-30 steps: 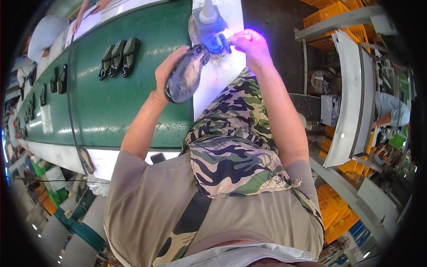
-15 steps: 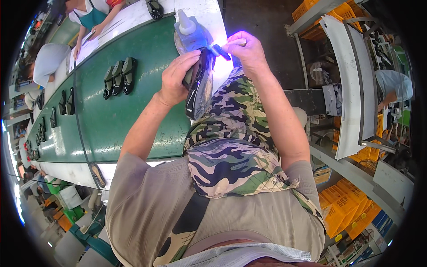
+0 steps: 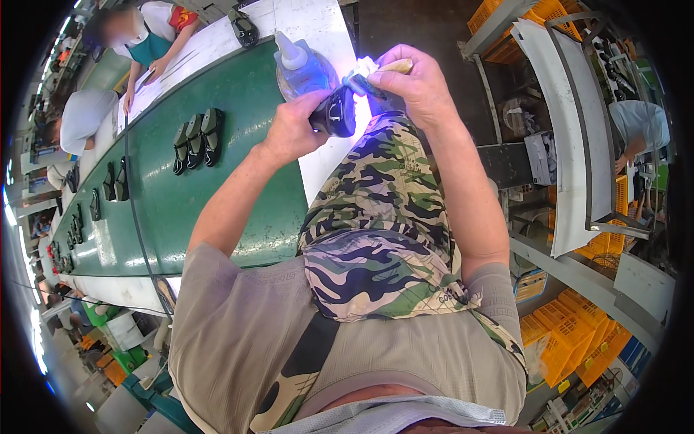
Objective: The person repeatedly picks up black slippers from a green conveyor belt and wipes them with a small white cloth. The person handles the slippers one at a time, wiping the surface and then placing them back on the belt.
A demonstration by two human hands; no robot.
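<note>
The shoe (image 3: 337,116) is gleaming black, the handle (image 3: 400,66) is showing pale tan, and the bottle (image 3: 302,70) is looking blue. The apron (image 3: 376,275) is displaying green, black and beige camouflage; the shirt (image 3: 412,354) is appearing taupe, the worktop (image 3: 166,210) dark green, the crates (image 3: 567,333) orange.

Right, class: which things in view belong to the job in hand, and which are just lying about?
In the job:
black shoe, held in the left grip
pale-handled tool, held in the right grip
nozzled bottle, probably, standing close by

Apparently just lying about:
row of three shoes on the green surface
orange crates at right
</note>
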